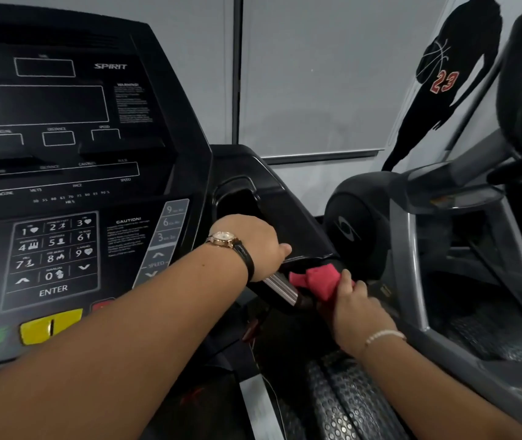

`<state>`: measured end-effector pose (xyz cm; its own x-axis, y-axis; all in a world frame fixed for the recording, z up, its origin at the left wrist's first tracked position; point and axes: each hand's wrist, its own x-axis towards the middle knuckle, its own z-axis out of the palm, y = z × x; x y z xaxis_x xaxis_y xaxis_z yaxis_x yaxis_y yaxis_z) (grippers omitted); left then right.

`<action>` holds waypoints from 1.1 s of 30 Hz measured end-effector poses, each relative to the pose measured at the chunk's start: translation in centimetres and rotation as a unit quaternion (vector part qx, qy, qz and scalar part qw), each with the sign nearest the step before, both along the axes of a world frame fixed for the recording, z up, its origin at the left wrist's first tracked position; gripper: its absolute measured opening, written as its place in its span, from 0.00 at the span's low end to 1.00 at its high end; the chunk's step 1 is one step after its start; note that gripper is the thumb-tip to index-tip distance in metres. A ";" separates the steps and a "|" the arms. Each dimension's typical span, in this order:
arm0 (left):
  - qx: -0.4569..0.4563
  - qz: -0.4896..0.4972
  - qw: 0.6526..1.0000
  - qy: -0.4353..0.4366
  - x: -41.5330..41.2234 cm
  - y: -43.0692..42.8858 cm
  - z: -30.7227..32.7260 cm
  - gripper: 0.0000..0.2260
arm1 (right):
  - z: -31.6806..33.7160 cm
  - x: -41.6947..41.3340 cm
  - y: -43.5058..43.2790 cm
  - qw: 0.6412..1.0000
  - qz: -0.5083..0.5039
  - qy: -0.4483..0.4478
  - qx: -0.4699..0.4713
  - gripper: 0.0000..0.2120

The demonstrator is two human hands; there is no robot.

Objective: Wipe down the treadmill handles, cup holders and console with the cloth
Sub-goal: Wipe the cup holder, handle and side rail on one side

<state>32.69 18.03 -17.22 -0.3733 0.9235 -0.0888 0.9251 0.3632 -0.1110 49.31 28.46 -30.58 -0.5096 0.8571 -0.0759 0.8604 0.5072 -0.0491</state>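
Note:
The black treadmill console fills the left of the view, with a keypad and a dark cup holder at its right side. Below the cup holder runs the right handle, whose silver grip sensor shows between my hands. My left hand, with a watch on the wrist, grips the upper part of that handle. My right hand holds a pink cloth wrapped around the lower part of the same handle, just below the silver section.
A grey neighbouring exercise machine stands close on the right. A textured black side rail of the treadmill lies below my right arm. A grey wall with a black player silhouette is behind.

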 end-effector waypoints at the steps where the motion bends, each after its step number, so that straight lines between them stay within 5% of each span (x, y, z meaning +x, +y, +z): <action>1: -0.004 -0.005 1.000 0.009 0.1 0.0 0.0 0.23 | -0.1 -0.7 0.1 1.000 -0.015 -0.002 0.025 0.33; 4: -0.003 -0.014 1.000 0.025 0.1 0.0 0.2 0.23 | 0.0 -2.0 0.6 0.999 -0.025 0.020 0.015 0.34; 8: 0.003 -0.020 0.999 0.031 -0.1 -0.1 -0.1 0.22 | 0.4 0.2 0.2 0.985 0.157 -0.046 0.052 0.37; 10: 0.019 -0.009 1.000 0.015 -0.3 0.0 -0.4 0.24 | 0.8 2.5 0.0 0.981 0.194 -0.011 0.014 0.34; 14: 0.029 -0.006 1.000 0.001 -0.4 0.0 -0.5 0.25 | 1.3 4.5 0.4 0.978 0.054 0.182 -0.089 0.21; 19: 0.033 -0.013 0.999 0.005 -0.3 -0.1 -0.5 0.25 | 2.1 -0.7 4.2 0.954 -0.142 0.209 -0.159 0.23; 22: 0.041 -0.020 0.999 0.013 -0.2 -0.3 -0.5 0.25 | 2.3 -2.4 4.3 0.959 -0.075 0.246 -0.116 0.30; 27: 0.041 -0.025 0.999 0.013 -0.2 -0.3 -0.5 0.26 | 1.9 -0.4 2.9 0.977 0.163 0.120 -0.075 0.32; 30: 0.058 -0.025 0.998 0.001 -0.2 -0.1 -0.7 0.26 | 1.2 0.6 3.3 0.972 0.154 0.166 -0.064 0.28; 33: 0.097 -0.022 0.995 -0.020 -0.5 0.0 -0.9 0.26 | 1.7 -1.4 4.4 0.970 0.026 0.226 -0.090 0.20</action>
